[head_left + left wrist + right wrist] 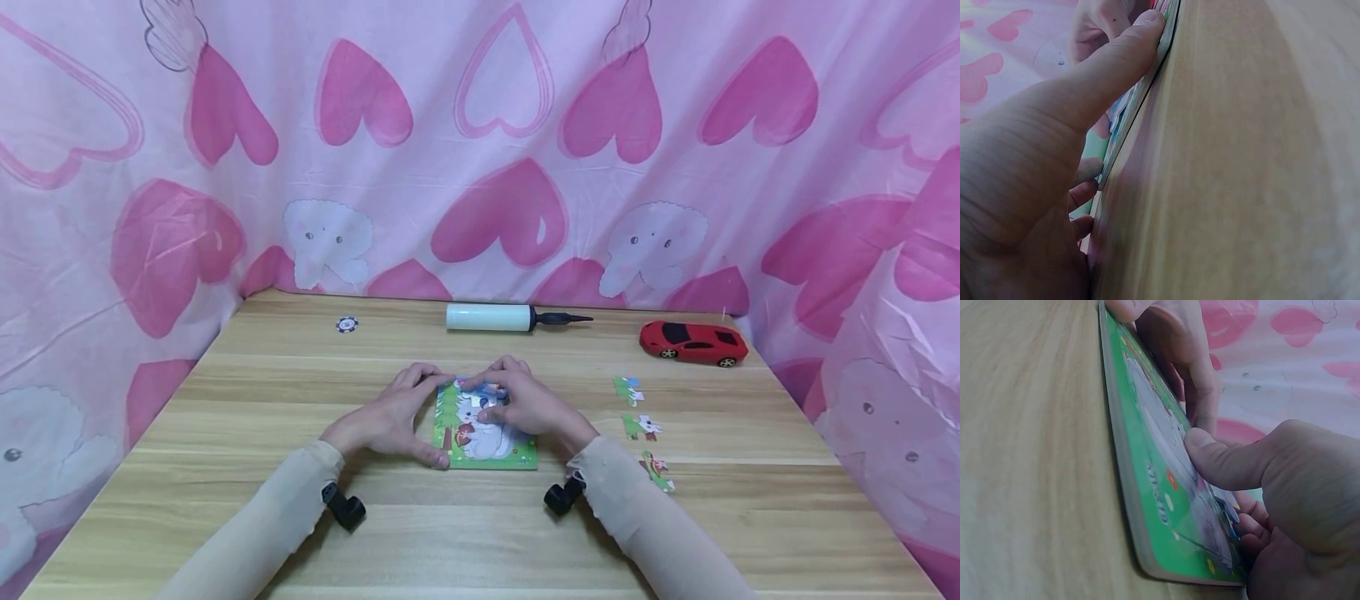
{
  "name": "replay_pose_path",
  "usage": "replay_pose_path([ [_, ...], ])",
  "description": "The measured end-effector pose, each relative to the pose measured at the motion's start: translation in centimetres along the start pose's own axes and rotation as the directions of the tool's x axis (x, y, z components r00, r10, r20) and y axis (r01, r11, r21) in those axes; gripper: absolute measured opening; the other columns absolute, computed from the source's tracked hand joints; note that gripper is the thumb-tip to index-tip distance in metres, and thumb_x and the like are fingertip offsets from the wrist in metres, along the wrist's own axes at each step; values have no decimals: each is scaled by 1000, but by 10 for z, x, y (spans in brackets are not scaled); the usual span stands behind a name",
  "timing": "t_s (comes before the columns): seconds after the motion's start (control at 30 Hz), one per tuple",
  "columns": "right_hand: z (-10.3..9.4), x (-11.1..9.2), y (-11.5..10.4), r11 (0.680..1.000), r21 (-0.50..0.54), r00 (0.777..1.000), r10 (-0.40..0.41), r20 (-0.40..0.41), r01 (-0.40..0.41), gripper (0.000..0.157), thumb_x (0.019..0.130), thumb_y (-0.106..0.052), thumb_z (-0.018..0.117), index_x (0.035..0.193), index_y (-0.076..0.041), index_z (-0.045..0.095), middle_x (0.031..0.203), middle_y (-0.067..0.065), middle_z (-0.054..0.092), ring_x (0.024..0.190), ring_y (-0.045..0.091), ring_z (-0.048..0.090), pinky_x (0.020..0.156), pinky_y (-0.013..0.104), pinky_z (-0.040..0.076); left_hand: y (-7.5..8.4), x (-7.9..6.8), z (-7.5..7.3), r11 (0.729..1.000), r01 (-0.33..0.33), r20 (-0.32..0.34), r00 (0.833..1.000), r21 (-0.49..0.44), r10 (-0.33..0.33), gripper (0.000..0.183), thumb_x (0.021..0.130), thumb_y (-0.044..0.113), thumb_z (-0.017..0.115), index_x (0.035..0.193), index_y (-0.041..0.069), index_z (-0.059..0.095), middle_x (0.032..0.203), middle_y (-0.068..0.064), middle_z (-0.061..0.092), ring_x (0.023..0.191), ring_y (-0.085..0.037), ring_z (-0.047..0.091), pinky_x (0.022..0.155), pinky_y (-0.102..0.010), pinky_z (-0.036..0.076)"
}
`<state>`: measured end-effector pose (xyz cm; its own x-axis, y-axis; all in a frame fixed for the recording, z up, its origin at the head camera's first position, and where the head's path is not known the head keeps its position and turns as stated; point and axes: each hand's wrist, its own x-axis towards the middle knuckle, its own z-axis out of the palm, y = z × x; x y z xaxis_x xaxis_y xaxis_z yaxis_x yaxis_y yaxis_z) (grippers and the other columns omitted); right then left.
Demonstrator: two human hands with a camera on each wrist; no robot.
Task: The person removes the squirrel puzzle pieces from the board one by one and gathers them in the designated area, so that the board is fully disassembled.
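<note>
A jigsaw puzzle board [487,458] with a green border and a white cartoon animal lies flat on the table. My left hand [390,417] holds its left side, thumb on the near corner and fingers at the far edge. Over the board's upper right part is my right hand [528,404], its thumb on the picture and its index finger near the top edge. In the right wrist view, a small blue puzzle piece [1230,512] stands slightly raised by the right fingers; they partly hide it. Three loose green puzzle pieces [628,390] lie in a column to the right.
A red toy car [693,343] stands at the back right of the wooden table [450,542]. A pale blue hand pump [491,317] with a black nozzle lies at the back, and a poker chip [347,325] at the back left. Pink heart-printed cloth [495,208] surrounds the table.
</note>
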<state>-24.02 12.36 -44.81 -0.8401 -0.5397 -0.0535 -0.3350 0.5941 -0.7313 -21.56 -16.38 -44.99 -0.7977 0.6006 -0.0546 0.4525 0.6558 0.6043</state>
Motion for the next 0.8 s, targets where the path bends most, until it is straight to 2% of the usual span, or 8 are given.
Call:
replay_pose_path([
  [0.33,-2,-1,1,1000,24,1000,-9,-8,9,48,108,-9,72,143,-41,76,132,-1,56,125,22,49,114,51,47,2,0,-1,1000,-5,-1,1000,-1,5,129,73,66,99,174,16,36,170,-9,31,158,-35,28,132,-66,31],
  [0.43,-3,0,1,1000,19,1000,2,-14,-2,50,107,-9,73,148,-38,73,132,-1,59,122,21,54,112,50,51,2,0,-1,1000,-2,-1,1000,-4,2,129,74,66,99,175,17,36,170,-9,31,159,-35,28,132,-67,31],
  [0.53,-5,0,1,1000,15,1000,17,-18,-17,51,105,-10,77,152,-30,70,133,-2,62,121,20,59,112,48,54,1,0,-1,1000,2,3,1000,-5,-2,129,74,66,99,175,18,35,171,-9,30,159,-35,28,132,-66,31],
  [0.63,-7,0,1,999,18,999,30,-15,-29,50,103,-12,81,150,-24,71,134,-2,63,122,20,61,113,48,55,1,-1,-1,1000,9,7,1000,-8,-9,128,74,67,98,175,20,35,172,-9,29,159,-35,27,132,-66,32],
  [0.8,-10,-1,2,998,41,999,43,5,-43,46,103,-16,83,146,-25,73,137,-2,62,123,20,60,111,48,55,0,0,0,1000,10,9,1000,-9,-10,128,74,67,98,175,21,34,172,-9,29,159,-35,27,132,-67,31],
])
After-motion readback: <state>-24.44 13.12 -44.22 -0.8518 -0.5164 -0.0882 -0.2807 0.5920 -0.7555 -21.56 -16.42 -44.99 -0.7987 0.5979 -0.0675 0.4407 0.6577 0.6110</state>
